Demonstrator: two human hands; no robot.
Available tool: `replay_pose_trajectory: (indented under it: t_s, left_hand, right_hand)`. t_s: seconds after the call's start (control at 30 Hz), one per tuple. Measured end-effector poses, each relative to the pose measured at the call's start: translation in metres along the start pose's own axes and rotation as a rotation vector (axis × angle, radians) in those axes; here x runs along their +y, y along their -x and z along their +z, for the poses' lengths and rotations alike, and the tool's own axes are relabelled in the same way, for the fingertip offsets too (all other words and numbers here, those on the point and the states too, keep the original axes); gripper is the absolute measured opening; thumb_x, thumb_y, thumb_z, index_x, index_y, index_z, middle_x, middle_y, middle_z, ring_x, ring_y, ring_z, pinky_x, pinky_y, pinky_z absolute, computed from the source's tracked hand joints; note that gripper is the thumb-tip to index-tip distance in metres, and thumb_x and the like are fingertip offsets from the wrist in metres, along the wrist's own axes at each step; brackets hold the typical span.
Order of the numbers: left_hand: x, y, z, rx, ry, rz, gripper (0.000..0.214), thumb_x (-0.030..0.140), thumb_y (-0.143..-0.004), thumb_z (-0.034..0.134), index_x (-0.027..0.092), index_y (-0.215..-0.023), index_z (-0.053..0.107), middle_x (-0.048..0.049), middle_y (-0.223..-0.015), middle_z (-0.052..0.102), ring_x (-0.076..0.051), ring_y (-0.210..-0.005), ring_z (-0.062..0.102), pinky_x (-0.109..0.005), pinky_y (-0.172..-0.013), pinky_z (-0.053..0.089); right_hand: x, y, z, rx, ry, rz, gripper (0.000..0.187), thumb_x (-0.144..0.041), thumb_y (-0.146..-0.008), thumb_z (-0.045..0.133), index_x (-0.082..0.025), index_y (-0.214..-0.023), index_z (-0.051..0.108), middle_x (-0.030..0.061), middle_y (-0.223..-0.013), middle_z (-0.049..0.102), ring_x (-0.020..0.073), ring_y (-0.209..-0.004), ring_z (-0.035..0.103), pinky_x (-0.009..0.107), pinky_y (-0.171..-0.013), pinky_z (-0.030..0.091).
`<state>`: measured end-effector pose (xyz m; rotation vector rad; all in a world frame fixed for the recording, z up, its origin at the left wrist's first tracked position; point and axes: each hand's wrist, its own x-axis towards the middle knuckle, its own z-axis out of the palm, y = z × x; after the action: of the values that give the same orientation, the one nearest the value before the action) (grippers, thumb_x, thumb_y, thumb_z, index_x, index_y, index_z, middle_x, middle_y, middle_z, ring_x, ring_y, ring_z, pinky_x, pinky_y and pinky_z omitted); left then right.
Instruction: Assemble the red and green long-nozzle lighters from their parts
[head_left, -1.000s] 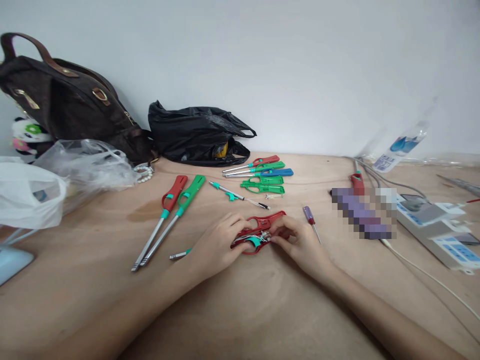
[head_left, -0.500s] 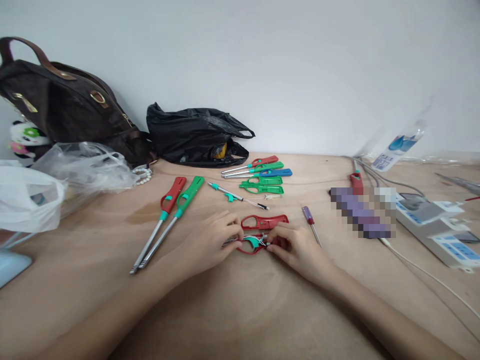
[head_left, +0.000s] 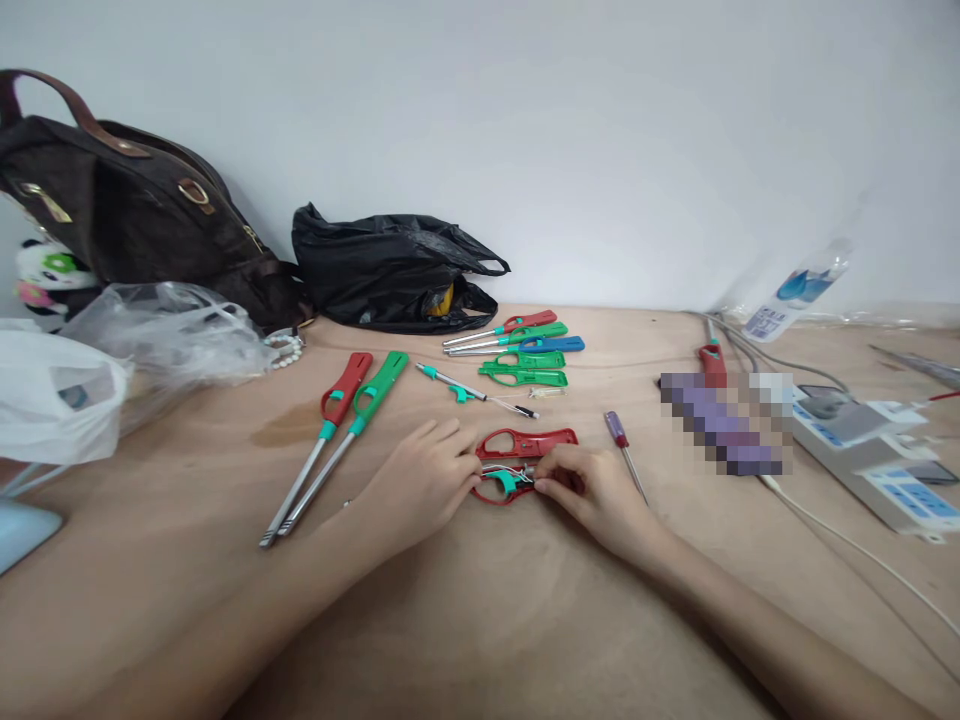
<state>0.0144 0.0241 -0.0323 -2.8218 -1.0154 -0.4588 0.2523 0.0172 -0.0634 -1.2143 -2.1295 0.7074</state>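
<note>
My two hands meet over a red lighter shell (head_left: 504,489) that lies open on the wooden table (head_left: 480,620), with a teal trigger and thin wires inside it. My left hand (head_left: 420,485) rests against its left end, fingers curled and pinching there. My right hand (head_left: 592,490) pinches the small parts at its right side. The other red half shell (head_left: 534,441) lies just behind, apart from my fingers. A small purple-handled screwdriver (head_left: 621,440) lies right of my right hand.
A red long lighter (head_left: 330,415) and a green long lighter (head_left: 358,420) lie to the left. More lighters and green shells (head_left: 525,355) lie behind. A black plastic bag (head_left: 394,268), brown handbag (head_left: 127,200) and clear bags stand back left. A white power strip (head_left: 877,455) with cables lies right.
The two red shell halves have come apart: one half now lies behind the other. My left hand has slid along the lower half's left end; my right hand stays at its right side.
</note>
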Motion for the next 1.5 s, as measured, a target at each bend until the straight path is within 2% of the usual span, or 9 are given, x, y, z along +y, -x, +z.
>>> replay_pose_trajectory:
  t_s: [0.37,0.63,0.8,0.9,1.0,1.13,1.3,1.5]
  left_hand:
    - [0.001,-0.001,0.005,0.017,0.034,-0.006,0.019,0.009,-0.088,0.051,0.016,-0.079,0.066,-0.0061,-0.086,0.062,-0.022,-0.079,0.055,-0.034,-0.07,0.044]
    - [0.002,0.0,0.011,0.035,0.114,-0.038,0.019,0.009,-0.089,0.051,0.015,-0.078,0.065,-0.0051,-0.082,0.06,-0.02,-0.077,0.056,-0.032,-0.068,0.047]
    - [0.007,0.0,0.015,0.087,0.147,-0.089,0.019,0.014,-0.091,0.053,0.017,-0.075,0.062,-0.0029,-0.081,0.061,-0.017,-0.075,0.057,-0.03,-0.071,0.048]
    - [0.012,0.0,0.015,0.085,0.119,-0.124,0.016,0.025,-0.088,0.063,0.016,-0.075,0.061,-0.0037,-0.082,0.061,-0.02,-0.076,0.057,-0.032,-0.067,0.048]
    - [0.018,-0.001,0.015,0.092,0.029,-0.129,0.024,0.034,-0.085,0.067,0.015,-0.073,0.061,-0.0057,-0.082,0.061,-0.022,-0.076,0.058,-0.033,-0.064,0.046]
    - [0.022,-0.003,0.016,0.121,-0.1,-0.102,0.026,0.034,-0.087,0.065,0.014,-0.071,0.06,-0.0061,-0.078,0.06,-0.022,-0.072,0.057,-0.033,-0.06,0.044]
    - [0.022,-0.003,0.017,0.127,-0.137,-0.083,0.025,0.033,-0.088,0.062,0.014,-0.072,0.06,-0.0056,-0.077,0.06,-0.022,-0.071,0.057,-0.033,-0.06,0.044]
    - [0.021,-0.001,0.019,0.137,-0.126,-0.088,0.022,0.027,-0.09,0.06,0.015,-0.071,0.059,-0.0056,-0.078,0.06,-0.022,-0.071,0.057,-0.032,-0.059,0.043]
  right_hand:
    - [-0.004,0.002,0.003,-0.009,0.065,-0.052,0.012,-0.011,-0.087,0.058,-0.021,-0.08,0.061,0.0022,-0.082,0.07,0.019,-0.076,0.064,0.029,-0.068,0.045]
    - [-0.004,0.001,0.004,-0.004,0.097,-0.081,0.013,-0.011,-0.088,0.058,-0.02,-0.08,0.061,0.0024,-0.082,0.069,0.0198,-0.078,0.064,0.029,-0.068,0.046]
    - [-0.002,0.002,0.006,0.031,0.056,-0.082,0.013,-0.008,-0.086,0.061,-0.02,-0.08,0.061,0.0013,-0.082,0.07,0.0188,-0.077,0.064,0.029,-0.069,0.046]
    - [-0.002,0.002,0.009,0.067,0.026,-0.063,0.015,-0.006,-0.084,0.063,-0.02,-0.079,0.061,0.001,-0.081,0.069,0.0179,-0.076,0.063,0.028,-0.068,0.046]
    - [-0.003,0.003,0.009,0.092,0.007,-0.021,0.015,-0.006,-0.081,0.064,-0.02,-0.078,0.06,0.0009,-0.077,0.068,0.0168,-0.07,0.062,0.027,-0.064,0.045]
    - [-0.003,0.001,0.004,0.036,-0.097,0.048,0.011,-0.009,-0.078,0.063,-0.019,-0.081,0.06,0.0005,-0.074,0.067,0.015,-0.063,0.06,0.025,-0.057,0.044]
    - [-0.001,-0.002,-0.005,-0.005,-0.246,0.092,0.015,-0.009,-0.08,0.048,-0.019,-0.081,0.059,0.0023,-0.075,0.068,0.0165,-0.069,0.063,0.027,-0.062,0.047]
    - [0.002,0.0,-0.004,-0.006,-0.268,0.121,0.019,-0.008,-0.075,0.047,-0.018,-0.079,0.062,0.0033,-0.076,0.068,0.0174,-0.071,0.064,0.029,-0.064,0.049]
